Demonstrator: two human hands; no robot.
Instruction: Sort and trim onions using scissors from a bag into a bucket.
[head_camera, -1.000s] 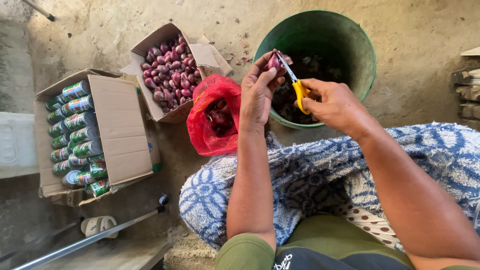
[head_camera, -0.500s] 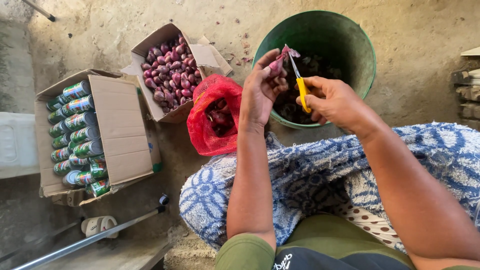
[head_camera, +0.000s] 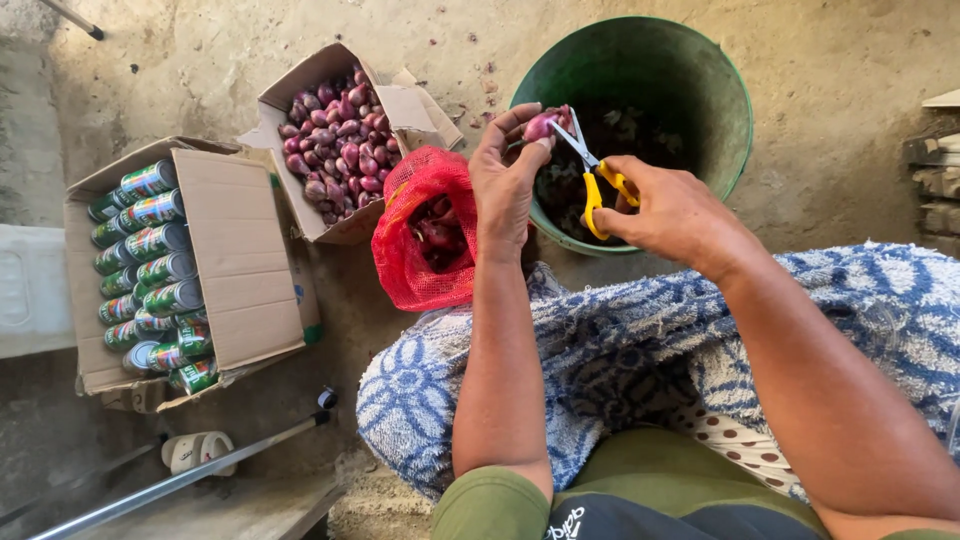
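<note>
Left hand (head_camera: 508, 185) pinching 1 small red shallot (head_camera: 541, 126) at the fingertips, right over the green bucket (head_camera: 700, 90) rim. Right hand (head_camera: 670, 208) closed round yellow-handled scissors (head_camera: 592, 172) — blades at the shallot's tip. Red mesh bag (head_camera: 420, 235) and open box of shallots (head_camera: 335, 145) just left, canned box (head_camera: 240, 260) farther left.

Two cardboard boxes are sitting at the left: one box of cans (head_camera: 190, 270) showing roughly fourteen green cans, one box of shallots (head_camera: 340, 140) holding too many to count. One red mesh bag (head_camera: 420, 235), one green bucket (head_camera: 690, 90), one pair of scissors (head_camera: 595, 180).
</note>
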